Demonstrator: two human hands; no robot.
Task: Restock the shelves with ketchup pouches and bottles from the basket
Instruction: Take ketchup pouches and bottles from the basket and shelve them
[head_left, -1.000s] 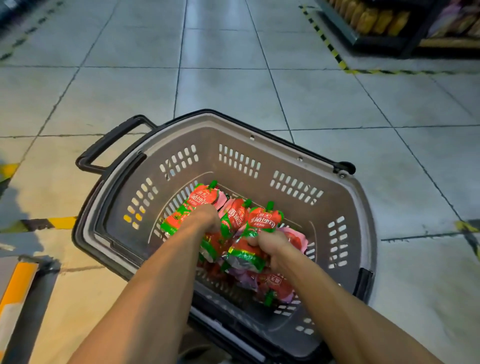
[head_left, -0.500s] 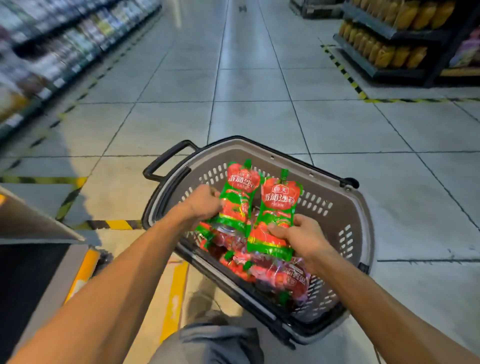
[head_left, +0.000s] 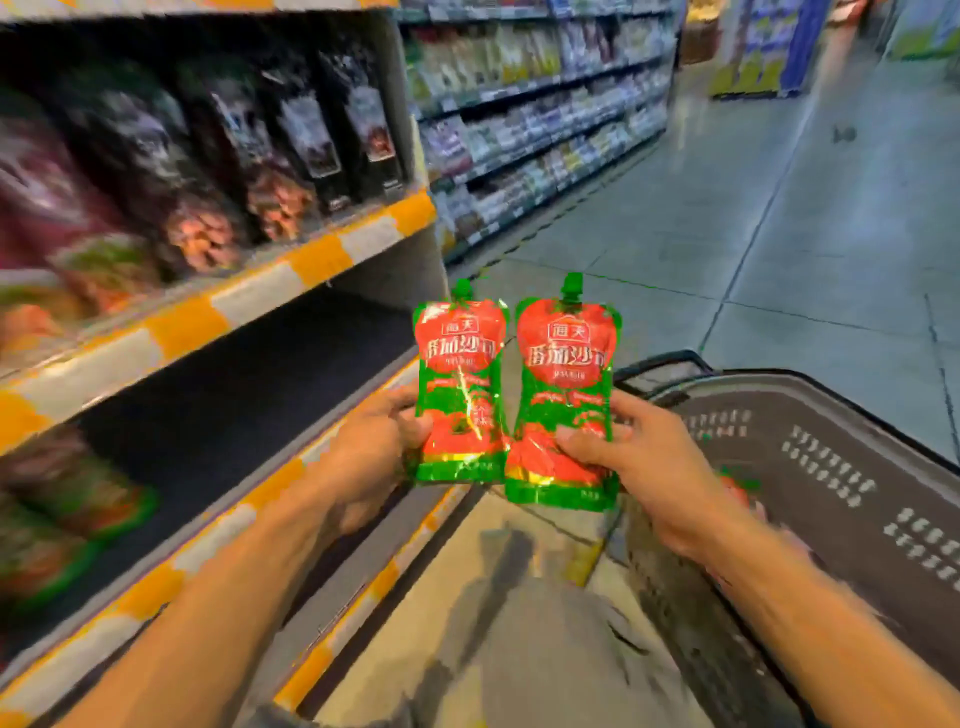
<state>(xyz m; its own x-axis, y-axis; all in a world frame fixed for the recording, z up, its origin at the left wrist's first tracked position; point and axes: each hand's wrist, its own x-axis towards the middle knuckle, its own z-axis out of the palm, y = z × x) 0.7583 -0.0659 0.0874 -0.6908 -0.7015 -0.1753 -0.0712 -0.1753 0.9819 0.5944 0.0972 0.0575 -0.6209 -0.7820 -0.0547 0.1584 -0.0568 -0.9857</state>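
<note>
- The left hand (head_left: 374, 447) grips the lower left edge of one ketchup pouch (head_left: 461, 389), thumb on its front, and holds it upright with the green cap on top.
- The right hand (head_left: 649, 467) pinches a second pouch (head_left: 566, 395) near its bottom, thumb across the front and fingers behind; this one is also upright.
- The two pouches are side by side, their edges touching or nearly so, held in front of the shelf (head_left: 218, 410) on the left.
- The grey basket (head_left: 831, 467) is on the right, behind the right hand, with a bit of red and green packaging showing inside.
- The upper shelf carries dark bags (head_left: 311, 135), blurred.
- The tiled floor (head_left: 779, 249) runs along the aisle.
</note>
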